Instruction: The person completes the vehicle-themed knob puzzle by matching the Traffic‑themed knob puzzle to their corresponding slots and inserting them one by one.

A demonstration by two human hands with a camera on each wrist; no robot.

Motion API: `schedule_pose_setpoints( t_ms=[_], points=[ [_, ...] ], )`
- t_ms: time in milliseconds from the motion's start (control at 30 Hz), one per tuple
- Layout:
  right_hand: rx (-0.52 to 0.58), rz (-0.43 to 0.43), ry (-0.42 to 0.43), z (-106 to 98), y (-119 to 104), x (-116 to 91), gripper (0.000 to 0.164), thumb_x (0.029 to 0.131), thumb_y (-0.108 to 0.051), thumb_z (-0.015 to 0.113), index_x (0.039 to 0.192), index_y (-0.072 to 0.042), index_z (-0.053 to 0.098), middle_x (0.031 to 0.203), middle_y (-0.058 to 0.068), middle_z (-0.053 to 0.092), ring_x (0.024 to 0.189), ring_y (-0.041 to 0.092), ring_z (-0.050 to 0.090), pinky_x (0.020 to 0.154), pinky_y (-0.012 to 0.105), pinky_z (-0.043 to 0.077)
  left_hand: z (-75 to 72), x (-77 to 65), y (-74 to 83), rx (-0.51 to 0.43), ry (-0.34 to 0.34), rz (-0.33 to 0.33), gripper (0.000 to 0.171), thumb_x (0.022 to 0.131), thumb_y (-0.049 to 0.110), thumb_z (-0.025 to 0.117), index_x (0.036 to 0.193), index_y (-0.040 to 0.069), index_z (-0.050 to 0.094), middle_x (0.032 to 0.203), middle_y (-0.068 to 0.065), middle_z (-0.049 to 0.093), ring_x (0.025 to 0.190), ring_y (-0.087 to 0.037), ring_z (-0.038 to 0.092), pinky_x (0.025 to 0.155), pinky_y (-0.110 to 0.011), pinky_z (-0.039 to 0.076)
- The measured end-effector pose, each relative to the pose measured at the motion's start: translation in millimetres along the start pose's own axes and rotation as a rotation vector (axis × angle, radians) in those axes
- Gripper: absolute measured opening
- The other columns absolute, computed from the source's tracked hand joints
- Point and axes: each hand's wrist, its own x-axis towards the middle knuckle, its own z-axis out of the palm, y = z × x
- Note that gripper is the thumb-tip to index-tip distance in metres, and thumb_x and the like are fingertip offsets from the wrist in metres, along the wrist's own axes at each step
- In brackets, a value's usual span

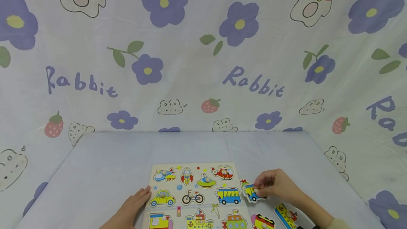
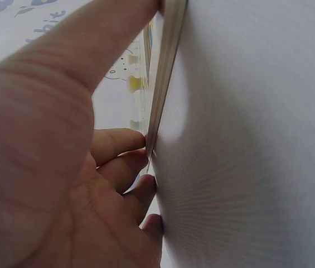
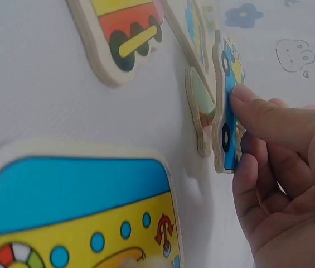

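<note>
The wooden puzzle board [image 1: 157, 167] has vehicle pictures, several with small knobs. Against its left side rests my left hand [image 1: 135, 202]; in the left wrist view the fingertips [image 2: 154, 223] touch the board's edge [image 2: 165, 67], fingers relaxed. My right hand [image 1: 276, 186] pinches the knob of a blue bus piece [image 1: 249, 193], just right of the board. The right wrist view has the bus piece [image 3: 229, 151] standing edge-on, thumb at its face. Behind it, partly covered, is a piece with a red propeller [image 1: 243, 182]. A matching bus picture [image 1: 229, 195] shows on the board.
Right of the board lie a red and yellow train piece [image 1: 263, 221] and a yellow and blue ship piece [image 1: 286, 215], near my right forearm. A pale cloth covers the table [image 1: 105, 172]. A flower-printed curtain [image 1: 190, 45] closes off the back and sides.
</note>
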Motion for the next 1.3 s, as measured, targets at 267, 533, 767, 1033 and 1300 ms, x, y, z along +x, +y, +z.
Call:
schedule_pose_setpoints(
  t_ms=[267,533,767,1033,1300],
  points=[
    [0.006,0.012,0.018,6,-3,3,0.020,0.075,-0.013,0.087,0.090,-0.010,0.074,0.084,0.005,0.070,0.070,0.024,0.060,0.059,0.027,0.053,0.1,0.6,-0.3,-0.033,-0.003,0.001,0.111,0.066,0.059,0.084,0.143,-0.009,0.041,0.149,-0.025,0.038,0.133,-0.052,0.033,0.099,-0.072,0.030],
    [0.042,0.059,0.050,13,-6,5,0.022,0.072,-0.013,0.088,0.089,-0.009,0.074,0.083,0.005,0.070,0.072,0.025,0.060,0.060,0.029,0.054,0.3,0.4,0.0,0.005,-0.001,-0.001,0.111,0.067,0.062,0.081,0.144,-0.007,0.041,0.150,-0.022,0.039,0.134,-0.048,0.034,0.100,-0.069,0.031],
    [0.049,0.063,0.071,17,-12,4,0.022,0.073,-0.011,0.088,0.090,-0.007,0.074,0.084,0.005,0.070,0.073,0.024,0.060,0.060,0.029,0.053,0.5,0.0,0.0,0.001,0.003,-0.005,0.111,0.068,0.063,0.081,0.144,-0.008,0.041,0.150,-0.022,0.039,0.134,-0.048,0.034,0.100,-0.069,0.032],
    [0.068,0.048,0.057,27,-25,8,0.022,0.073,-0.009,0.087,0.090,-0.007,0.074,0.084,0.005,0.070,0.073,0.023,0.060,0.061,0.027,0.053,0.3,-0.2,-0.3,-0.013,0.002,0.003,0.110,0.068,0.060,0.082,0.143,-0.009,0.041,0.149,-0.024,0.039,0.133,-0.051,0.033,0.099,-0.071,0.031],
    [0.070,0.044,0.049,37,-32,14,0.023,0.071,-0.011,0.089,0.088,-0.007,0.074,0.081,0.005,0.070,0.071,0.023,0.059,0.061,0.027,0.053,0.5,-0.1,-0.3,-0.012,0.006,-0.007,0.111,0.067,0.063,0.081,0.143,-0.008,0.042,0.149,-0.023,0.039,0.134,-0.049,0.033,0.100,-0.070,0.031]
  ],
)
